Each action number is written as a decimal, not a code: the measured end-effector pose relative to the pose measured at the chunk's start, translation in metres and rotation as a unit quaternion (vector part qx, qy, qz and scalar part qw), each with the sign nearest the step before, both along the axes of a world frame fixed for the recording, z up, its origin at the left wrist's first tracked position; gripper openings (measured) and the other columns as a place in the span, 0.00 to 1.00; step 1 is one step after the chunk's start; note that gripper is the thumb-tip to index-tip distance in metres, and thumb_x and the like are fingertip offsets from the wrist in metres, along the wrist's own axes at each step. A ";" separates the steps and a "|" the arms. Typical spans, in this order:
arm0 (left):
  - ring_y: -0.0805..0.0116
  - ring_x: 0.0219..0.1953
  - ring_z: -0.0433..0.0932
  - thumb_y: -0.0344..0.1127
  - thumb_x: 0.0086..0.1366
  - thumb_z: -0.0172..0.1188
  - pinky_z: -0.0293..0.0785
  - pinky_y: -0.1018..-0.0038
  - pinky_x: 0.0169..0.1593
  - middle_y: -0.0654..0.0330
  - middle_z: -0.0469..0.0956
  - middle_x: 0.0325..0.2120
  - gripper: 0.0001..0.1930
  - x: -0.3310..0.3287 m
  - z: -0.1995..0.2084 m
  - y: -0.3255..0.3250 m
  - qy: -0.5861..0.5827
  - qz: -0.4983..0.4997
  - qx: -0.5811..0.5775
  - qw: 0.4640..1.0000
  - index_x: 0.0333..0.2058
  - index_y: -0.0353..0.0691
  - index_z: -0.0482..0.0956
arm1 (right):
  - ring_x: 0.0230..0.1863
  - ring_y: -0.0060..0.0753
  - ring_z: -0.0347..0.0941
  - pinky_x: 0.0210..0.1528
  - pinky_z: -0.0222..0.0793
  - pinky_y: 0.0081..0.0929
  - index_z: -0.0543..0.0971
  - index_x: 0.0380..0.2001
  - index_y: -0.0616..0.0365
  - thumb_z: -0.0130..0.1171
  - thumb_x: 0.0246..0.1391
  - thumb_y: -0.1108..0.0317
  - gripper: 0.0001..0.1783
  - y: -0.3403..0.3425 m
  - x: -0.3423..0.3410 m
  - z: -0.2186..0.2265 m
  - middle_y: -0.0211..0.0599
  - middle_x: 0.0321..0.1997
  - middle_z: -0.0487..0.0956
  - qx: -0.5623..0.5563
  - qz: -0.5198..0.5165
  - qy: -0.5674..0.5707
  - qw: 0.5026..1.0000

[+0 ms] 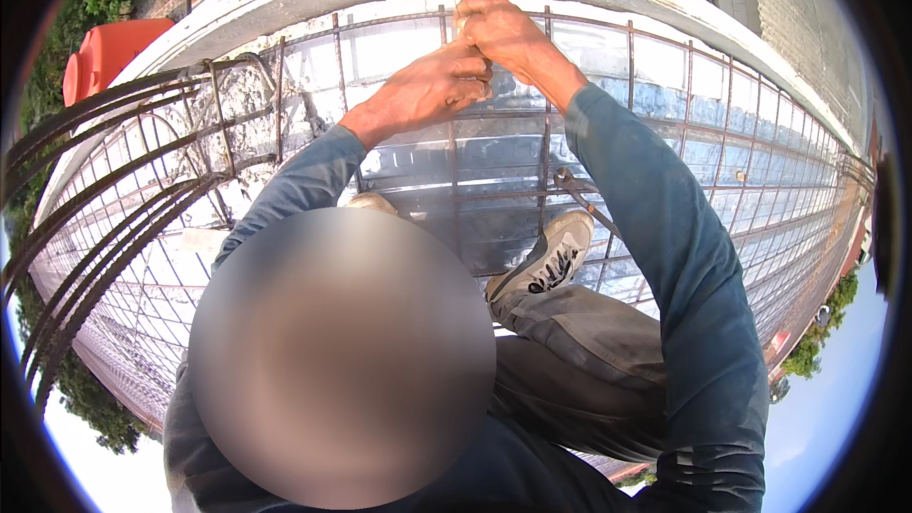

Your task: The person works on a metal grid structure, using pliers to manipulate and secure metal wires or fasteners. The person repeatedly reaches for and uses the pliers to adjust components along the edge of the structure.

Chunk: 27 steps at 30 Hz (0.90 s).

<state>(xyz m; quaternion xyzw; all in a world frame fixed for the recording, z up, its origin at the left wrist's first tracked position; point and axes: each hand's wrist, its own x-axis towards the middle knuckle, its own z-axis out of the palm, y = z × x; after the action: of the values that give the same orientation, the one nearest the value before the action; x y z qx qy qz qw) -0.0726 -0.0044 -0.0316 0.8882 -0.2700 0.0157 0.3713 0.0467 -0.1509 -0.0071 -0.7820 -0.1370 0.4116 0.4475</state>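
Mesh (546,147) was overlapped at its far edge by the left hand (427,87) and right hand (499,33), both curled; what either grip held could not be told.

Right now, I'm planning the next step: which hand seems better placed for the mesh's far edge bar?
Probably the right hand: it appears over the far edge bar, while the left hand sits lower in view.

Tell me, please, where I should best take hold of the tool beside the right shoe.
Probably by the slim shaft of the tool, coming from the right: the shaft slants down that way, away from the thicker, curved head.
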 end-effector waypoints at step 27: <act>0.43 0.51 0.81 0.66 0.57 0.73 0.78 0.52 0.55 0.41 0.82 0.43 0.35 0.110 0.041 0.066 0.085 0.285 0.143 0.944 0.42 0.33 0.83 | 0.23 0.18 0.62 0.25 0.56 0.24 0.88 0.40 0.66 0.64 0.64 0.67 0.12 0.015 -0.052 -0.044 0.29 0.25 0.78 0.163 -0.317 0.085 0.930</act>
<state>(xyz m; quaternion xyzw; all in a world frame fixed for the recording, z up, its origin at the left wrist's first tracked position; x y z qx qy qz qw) 0.0378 0.0619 0.0090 0.9698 0.0275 0.0065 0.2423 -0.0054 -0.1357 -0.0510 -0.6628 0.0919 0.2853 0.6862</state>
